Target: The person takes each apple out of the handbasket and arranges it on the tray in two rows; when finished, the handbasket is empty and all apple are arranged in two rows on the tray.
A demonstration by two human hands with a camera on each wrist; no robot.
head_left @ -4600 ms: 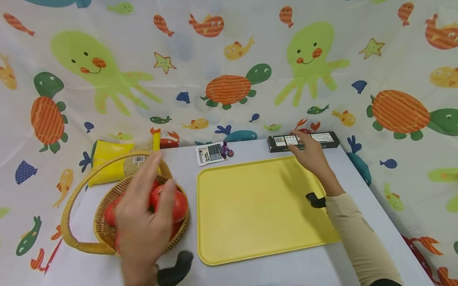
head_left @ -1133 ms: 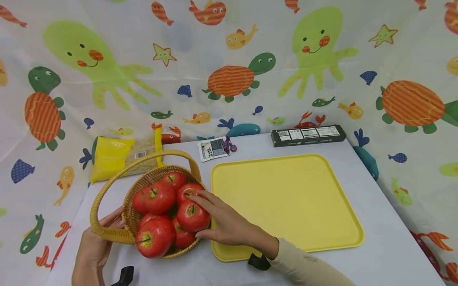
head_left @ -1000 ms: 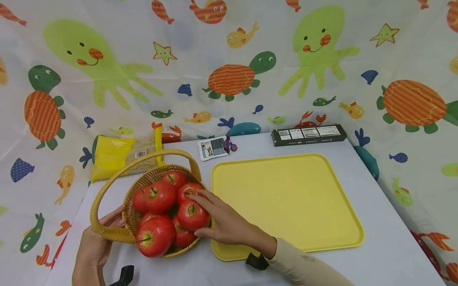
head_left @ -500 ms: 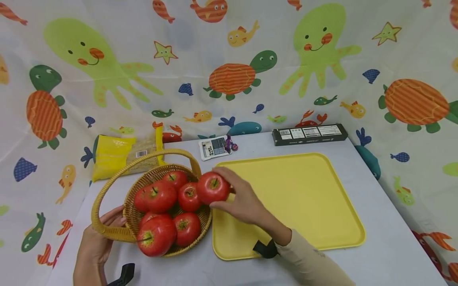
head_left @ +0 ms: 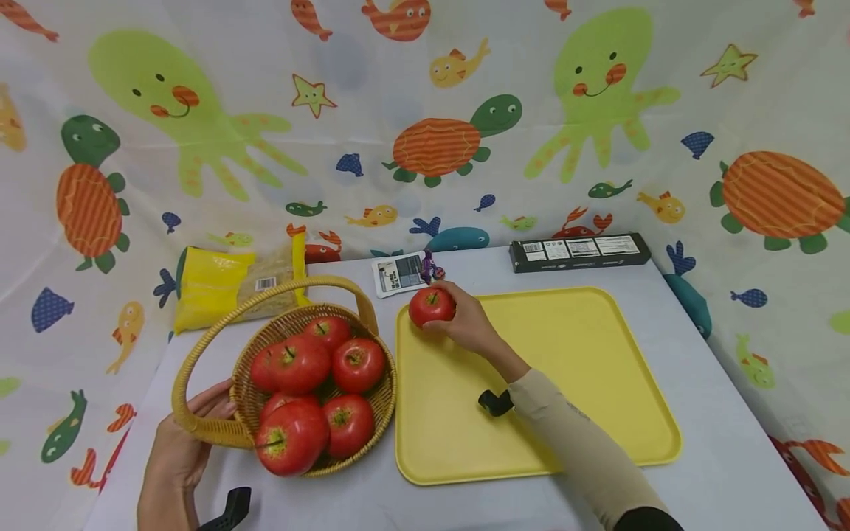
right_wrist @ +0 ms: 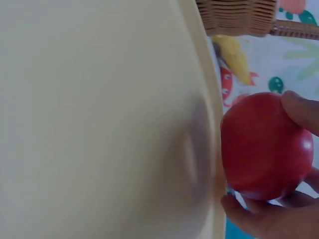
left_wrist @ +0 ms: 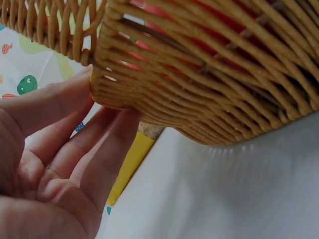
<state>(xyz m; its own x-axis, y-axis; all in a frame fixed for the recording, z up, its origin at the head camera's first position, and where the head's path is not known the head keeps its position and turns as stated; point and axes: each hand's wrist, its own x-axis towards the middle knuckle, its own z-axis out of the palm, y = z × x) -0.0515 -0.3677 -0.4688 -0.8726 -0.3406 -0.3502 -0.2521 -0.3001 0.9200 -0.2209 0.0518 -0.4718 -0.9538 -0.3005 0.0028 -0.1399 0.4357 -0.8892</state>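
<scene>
My right hand (head_left: 470, 321) grips a red apple (head_left: 430, 307) over the far left corner of the yellow tray (head_left: 544, 457). The right wrist view shows thumb and fingers on either side of this apple (right_wrist: 266, 147), close over the tray's rim. Beside the tray stands a wicker basket (head_left: 381, 413) with a tall arched handle, tilted in this view and holding several red apples (head_left: 302, 365). My left hand (head_left: 182, 442) holds the basket's left side under the handle base. In the left wrist view its thumb and fingertips meet the woven edge (left_wrist: 117, 92).
Behind the basket lies a yellow packet (head_left: 209, 287). A white pouch (head_left: 395, 274) and a small purple-wrapped item (head_left: 427, 267) lie beyond the tray's far left corner. A long black box (head_left: 579, 252) sits at the back right, before a curtain printed with sea animals (head_left: 438, 147).
My right hand came from the back right to the basket, took an apple out of it, and carried it to the tray's far left corner. My left hand moved onto the basket's left side.
</scene>
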